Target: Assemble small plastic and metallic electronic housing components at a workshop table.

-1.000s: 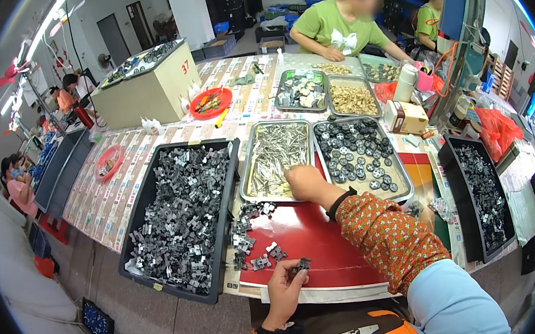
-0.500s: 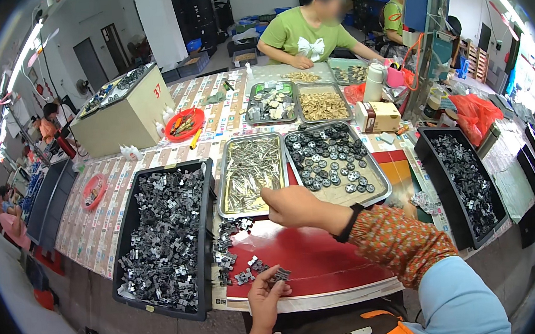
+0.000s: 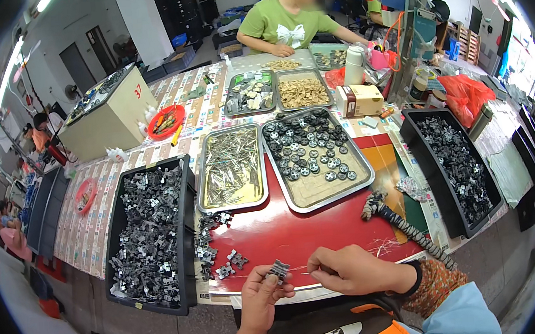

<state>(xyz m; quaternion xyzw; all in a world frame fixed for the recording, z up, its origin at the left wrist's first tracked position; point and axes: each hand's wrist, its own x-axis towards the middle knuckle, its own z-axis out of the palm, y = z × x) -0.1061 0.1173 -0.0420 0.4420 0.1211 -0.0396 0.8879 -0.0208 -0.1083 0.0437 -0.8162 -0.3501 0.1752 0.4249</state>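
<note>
Left grip (image 3: 260, 300) pinches a gray plastic clip (image 3: 279, 268) near the tabletop (image 3: 88, 230) edge; right grip (image 3: 353, 273) alongside, hold unclear; red sheet (image 3: 305, 235) stretches ahead.

A tall white pillar (image 3: 141, 28) stands near white walls (image 3: 101, 13) — grey door (image 3: 76, 64), dark brown door (image 3: 99, 49) — and white tube lights (image 3: 45, 2) glow at left.

Glossy red sheeting (image 3: 324, 232) caught the light at the frame's lower centre, below smooth, shiny metal trays (image 3: 314, 192) of bright metallic pins (image 3: 232, 160) and dark plastic-looking wheels (image 3: 309, 144). Matt black plastic formed the bin (image 3: 187, 237) at left; a small grey part (image 3: 279, 269) at lower centre had a dull plastic look. Rough wrapping covered a handle (image 3: 413, 230) at lower right, near a printed cloth sleeve (image 3: 438, 284). A crinkled red plastic bag (image 3: 465, 94) shone at upper right.
</note>
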